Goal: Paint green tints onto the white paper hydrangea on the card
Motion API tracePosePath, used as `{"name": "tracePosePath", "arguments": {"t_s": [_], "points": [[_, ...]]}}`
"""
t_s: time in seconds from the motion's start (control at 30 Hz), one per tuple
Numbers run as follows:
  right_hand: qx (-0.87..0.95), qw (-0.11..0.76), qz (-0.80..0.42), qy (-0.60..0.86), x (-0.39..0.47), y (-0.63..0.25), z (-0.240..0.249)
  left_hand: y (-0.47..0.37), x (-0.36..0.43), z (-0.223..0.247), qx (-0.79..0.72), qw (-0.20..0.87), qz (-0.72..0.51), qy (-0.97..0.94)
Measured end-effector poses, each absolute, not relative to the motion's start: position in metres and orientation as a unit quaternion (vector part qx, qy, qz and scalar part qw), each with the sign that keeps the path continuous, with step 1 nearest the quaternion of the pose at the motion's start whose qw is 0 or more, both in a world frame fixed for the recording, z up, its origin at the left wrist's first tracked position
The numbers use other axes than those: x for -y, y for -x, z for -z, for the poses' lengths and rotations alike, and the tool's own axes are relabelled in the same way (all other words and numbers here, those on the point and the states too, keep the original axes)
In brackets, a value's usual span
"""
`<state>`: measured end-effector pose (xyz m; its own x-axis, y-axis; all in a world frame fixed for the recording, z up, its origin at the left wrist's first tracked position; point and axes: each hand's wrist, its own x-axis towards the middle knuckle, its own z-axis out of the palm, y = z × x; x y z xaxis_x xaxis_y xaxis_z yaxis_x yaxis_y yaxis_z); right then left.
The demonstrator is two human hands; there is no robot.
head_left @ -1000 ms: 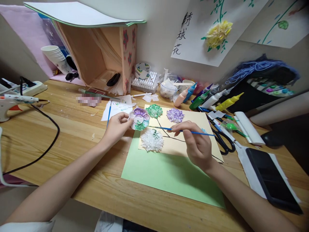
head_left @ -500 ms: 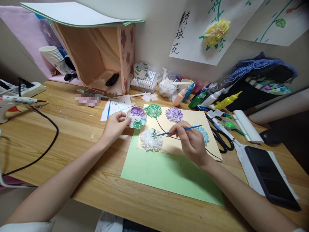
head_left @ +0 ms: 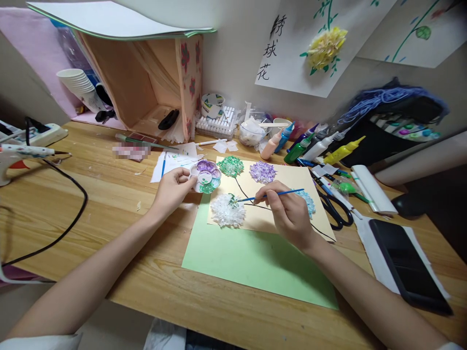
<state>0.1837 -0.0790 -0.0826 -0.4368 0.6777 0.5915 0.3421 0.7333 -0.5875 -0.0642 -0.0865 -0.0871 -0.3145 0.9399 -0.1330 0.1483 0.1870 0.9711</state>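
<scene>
we are pinching a palette (head_left: 206, 176) in our left hand (head_left: 172, 187) and, in our right hand (head_left: 290, 214), a brush (head_left: 291, 191), tip at a white flower (head_left: 226, 214).

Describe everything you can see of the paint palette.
The paint palette is small and flower-shaped, with rounded wells ringing a round central one, and looks like pale plastic. Purple paint coats upper wells, green fills the bottom, a bluish-green tint shows at the right, and the centre has green specks. The left hand pinches its left edge, tilting its painted face toward the camera. It appears just left of the green flower; whether its underside touches anything is hidden.
</scene>
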Motion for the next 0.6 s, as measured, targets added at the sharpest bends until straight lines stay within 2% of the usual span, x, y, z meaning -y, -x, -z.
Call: {"name": "tracePosePath", "arguments": {"t_s": [0.6], "points": [[0.827,0.43,-0.18,0.313,0.0789,-0.1853,0.0736,0.064,0.0869,0.0881,-0.648,0.414,-0.487,-0.414]]}}
